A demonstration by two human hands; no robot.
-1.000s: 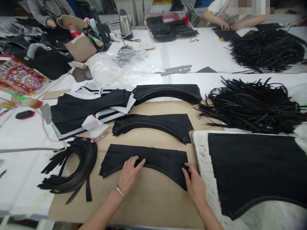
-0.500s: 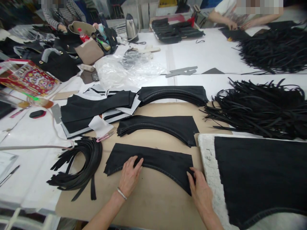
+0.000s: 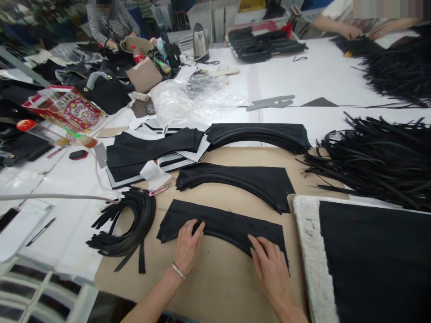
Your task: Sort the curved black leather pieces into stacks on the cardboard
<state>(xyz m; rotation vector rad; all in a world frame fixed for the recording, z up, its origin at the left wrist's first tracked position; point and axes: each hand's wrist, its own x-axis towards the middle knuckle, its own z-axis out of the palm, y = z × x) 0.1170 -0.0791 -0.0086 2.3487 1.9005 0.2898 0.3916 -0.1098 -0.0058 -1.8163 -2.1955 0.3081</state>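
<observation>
A black curved fabric panel (image 3: 225, 224) lies flat on the brown board (image 3: 215, 287), its concave edge toward me. My left hand (image 3: 190, 242) rests on the panel's left-centre near that edge, fingers spread. Across its right part lies my right hand (image 3: 269, 260), fingers stretched out along the curved edge. Neither hand grips anything visible. Just beyond is a stack of similar black panels (image 3: 232, 177). Farther back sits another such stack (image 3: 259, 132). A coil of black strips (image 3: 144, 224) lies left of the panel.
Right of me stands a white foam slab (image 3: 308, 242) bearing a large black sheet (image 3: 377, 260). Behind it spreads a heap of black strips (image 3: 377, 157). Pink snips (image 3: 160, 189) lie beside black and white pieces (image 3: 148, 152). A co-worker's hands (image 3: 352, 32) are at the far right.
My right hand has slid left from the panel's right end onto its lower curved edge. My left hand stays on the panel. The camera view has turned slightly left.
</observation>
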